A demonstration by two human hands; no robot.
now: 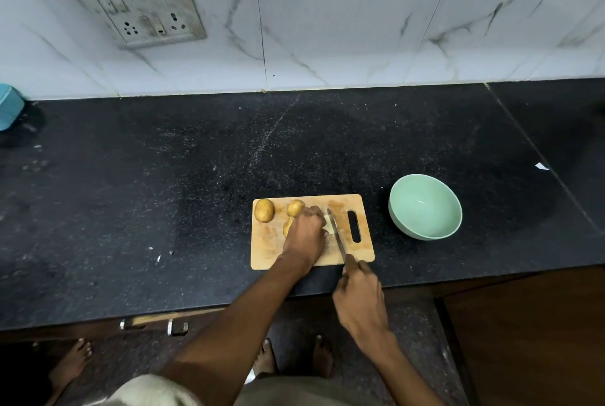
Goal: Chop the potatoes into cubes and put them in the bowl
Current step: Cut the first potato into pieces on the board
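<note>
Potatoes are on the chopping board (357, 206) at the surface's near edge, and the cutting is under way. Right hand (360, 301) grips the knife (335, 235), blade running along the cut potato (328, 225). Left hand (304, 235) curls over that piece, pinning it down. Two whole potatoes (264, 210) wait at the board's far-left corner. Green bowl (425, 206), right of the board, holds nothing yet. Next call: more cuts, fingertips tucked back.

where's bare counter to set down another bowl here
Bare counter left of the cutting board, and behind it up to the wall. A narrower strip between board and green bowl. The board itself is crowded.
</note>
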